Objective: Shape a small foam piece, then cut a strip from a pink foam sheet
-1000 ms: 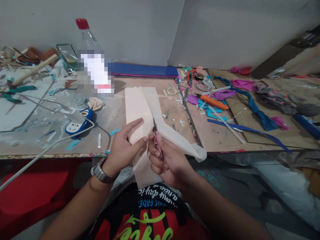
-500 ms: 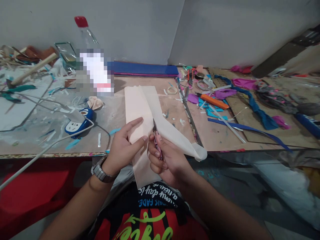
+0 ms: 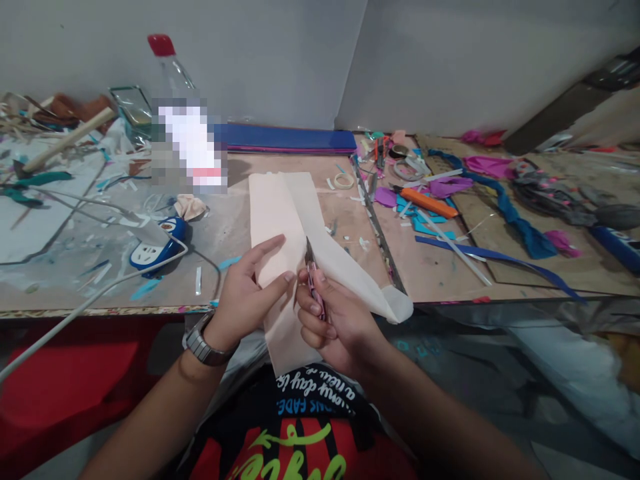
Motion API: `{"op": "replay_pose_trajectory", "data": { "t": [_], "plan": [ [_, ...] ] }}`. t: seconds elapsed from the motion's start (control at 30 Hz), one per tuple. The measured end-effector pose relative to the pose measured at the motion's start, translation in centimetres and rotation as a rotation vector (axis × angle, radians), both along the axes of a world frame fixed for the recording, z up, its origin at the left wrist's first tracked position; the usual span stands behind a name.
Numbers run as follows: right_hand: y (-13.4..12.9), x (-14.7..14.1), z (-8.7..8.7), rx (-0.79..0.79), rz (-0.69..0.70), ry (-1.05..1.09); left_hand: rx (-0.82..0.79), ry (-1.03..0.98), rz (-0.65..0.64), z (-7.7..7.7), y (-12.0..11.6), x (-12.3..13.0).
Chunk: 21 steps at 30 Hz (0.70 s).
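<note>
A folded sheet of cream paper (image 3: 277,207) lies over the table's front edge, its near end hanging down toward my shirt. My left hand (image 3: 253,283) rests on its left part, thumb and index finger stretched out and apart over the surface. In my right hand (image 3: 333,310) is a pair of scissors (image 3: 315,290) with pinkish handles, the fingers wrapped round them. Their dark blades point away from me, inside a slit in the paper. Right of the blades, a cut flap (image 3: 360,273) bends off to the right, its end curled at the table edge.
A blue power strip (image 3: 157,245) with a white cable lies left. Behind it stands a red-capped bottle (image 3: 173,70). At the back is a long blue stack (image 3: 290,140). An orange cutter (image 3: 429,202), tape rolls and coloured scraps are scattered right.
Very little differs. The scissor blades look slightly more parted, while both hands and the paper stay in nearly the same place.
</note>
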State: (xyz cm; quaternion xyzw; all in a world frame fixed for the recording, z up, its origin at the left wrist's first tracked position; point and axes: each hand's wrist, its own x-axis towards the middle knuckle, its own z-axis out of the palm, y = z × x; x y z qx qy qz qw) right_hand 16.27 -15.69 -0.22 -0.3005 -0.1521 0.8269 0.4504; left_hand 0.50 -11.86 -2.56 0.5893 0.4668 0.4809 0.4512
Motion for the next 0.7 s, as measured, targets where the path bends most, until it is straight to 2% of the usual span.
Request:
{"op": "replay_pose_trajectory", "data": {
  "t": [0.2, 0.47, 0.7],
  "plan": [
    [-0.21, 0.11, 0.29, -0.023, 0.005, 0.004, 0.002, -0.006, 0.008, 0.08, -0.08, -0.06],
    [-0.37, 0.23, 0.46, -0.024, 0.014, 0.003, 0.082, 0.031, 0.016, 0.00, 0.00, -0.24],
    [0.28, 0.47, 0.32, -0.016, 0.019, -0.017, 0.019, -0.049, 0.012, -0.36, -0.09, -0.13]
  ]
}}
